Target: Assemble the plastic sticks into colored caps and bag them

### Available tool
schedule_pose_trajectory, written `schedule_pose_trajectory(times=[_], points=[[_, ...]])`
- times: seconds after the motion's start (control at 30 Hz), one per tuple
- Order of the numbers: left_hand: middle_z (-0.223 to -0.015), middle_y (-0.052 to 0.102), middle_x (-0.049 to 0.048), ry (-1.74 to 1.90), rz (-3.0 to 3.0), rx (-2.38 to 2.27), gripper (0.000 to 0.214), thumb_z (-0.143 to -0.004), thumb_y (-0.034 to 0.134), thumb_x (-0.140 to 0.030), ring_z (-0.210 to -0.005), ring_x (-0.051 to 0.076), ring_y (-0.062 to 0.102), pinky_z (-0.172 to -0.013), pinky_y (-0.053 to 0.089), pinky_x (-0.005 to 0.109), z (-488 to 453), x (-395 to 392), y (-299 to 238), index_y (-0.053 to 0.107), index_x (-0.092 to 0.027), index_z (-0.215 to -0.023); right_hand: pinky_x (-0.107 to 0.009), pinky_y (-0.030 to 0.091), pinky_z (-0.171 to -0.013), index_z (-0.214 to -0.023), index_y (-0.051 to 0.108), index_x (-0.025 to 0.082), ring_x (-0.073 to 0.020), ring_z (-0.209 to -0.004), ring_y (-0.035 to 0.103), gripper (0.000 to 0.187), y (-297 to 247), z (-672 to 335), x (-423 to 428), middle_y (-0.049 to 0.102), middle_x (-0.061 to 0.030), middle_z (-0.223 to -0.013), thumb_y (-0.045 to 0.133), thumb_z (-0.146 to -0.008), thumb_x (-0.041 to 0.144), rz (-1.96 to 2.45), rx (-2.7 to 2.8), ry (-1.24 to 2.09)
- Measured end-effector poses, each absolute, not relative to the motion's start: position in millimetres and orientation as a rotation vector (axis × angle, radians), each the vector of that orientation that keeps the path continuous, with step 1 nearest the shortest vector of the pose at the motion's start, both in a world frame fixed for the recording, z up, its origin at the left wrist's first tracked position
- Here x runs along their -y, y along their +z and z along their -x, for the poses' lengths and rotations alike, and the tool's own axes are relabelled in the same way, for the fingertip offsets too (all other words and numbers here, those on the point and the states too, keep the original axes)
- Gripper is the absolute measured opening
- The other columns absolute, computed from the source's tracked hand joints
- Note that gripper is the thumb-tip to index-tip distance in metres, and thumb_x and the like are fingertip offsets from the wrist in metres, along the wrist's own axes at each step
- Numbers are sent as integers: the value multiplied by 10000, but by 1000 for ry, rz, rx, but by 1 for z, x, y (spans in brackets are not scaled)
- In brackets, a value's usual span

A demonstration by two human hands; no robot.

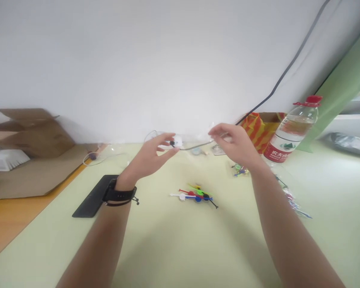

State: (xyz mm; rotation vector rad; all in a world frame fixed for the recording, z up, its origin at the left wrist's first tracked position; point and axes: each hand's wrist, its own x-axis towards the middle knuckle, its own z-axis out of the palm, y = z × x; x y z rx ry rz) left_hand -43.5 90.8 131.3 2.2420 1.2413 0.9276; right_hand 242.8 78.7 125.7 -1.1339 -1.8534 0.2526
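**Two forearms raised over the bench [174, 248]**

Bare forearms reach up from the lower edge, the left one wearing a black wristband [119, 195]. The left hand [151, 157] pinches thumb and forefinger on the white, dark-tipped end of a thin cord [195, 147] — its other fingers are fanned apart. The right hand [237, 146] has its fingers closed on the cord's other end, so the cord spans the gap between them, above the pale green bench and near the wall. Below it lie coloured ties [195, 195]. A black phone [93, 197] sits by the left wrist — a water bottle [291, 136] stands off to the right.
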Motion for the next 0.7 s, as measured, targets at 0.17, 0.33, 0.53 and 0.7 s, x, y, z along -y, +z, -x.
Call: schedule_pose_trajectory(times=[0.17, 0.33, 0.53, 0.7], points=[[-1318, 674, 105, 842, -2125, -999, 569, -936, 608, -565, -1161, 255, 655, -990, 535, 416, 20, -80, 129, 557, -269, -1420, -299, 551, -697, -1037, 612, 222, -157, -781, 616, 169, 135, -241, -52, 652, -25, -931, 628, -922, 346, 961, 2095, 919], [-973, 762, 66, 675, -2014, -820, 440, -885, 711, -467, -947, 224, 716, -922, 562, 398, 12, -80, 116, 682, -208, -1239, -267, 530, -651, -1197, 559, 257, -138, -762, 623, 322, 122, -232, -50, 655, -5, -956, 664, -904, 341, 940, 2085, 1074], [-910, 755, 59, 697, -1945, -924, 432, -860, 733, -443, -862, 209, 715, -831, 574, 371, 32, -87, 115, 683, -210, -1220, -266, 505, -609, -1154, 683, 205, -157, -721, 637, 337, 111, -242, -60, 668, -21, -812, 689, -886, 409, 1139, 1977, 1007], [-903, 743, 45, 584, -2044, -877, 455, -849, 732, -487, -878, 206, 703, -825, 570, 359, 32, -85, 116, 695, -225, -1219, -262, 487, -629, -1174, 684, 219, -151, -745, 606, 342, 109, -231, -60, 647, -1, -803, 688, -892, 414, 1044, 1996, 997]])
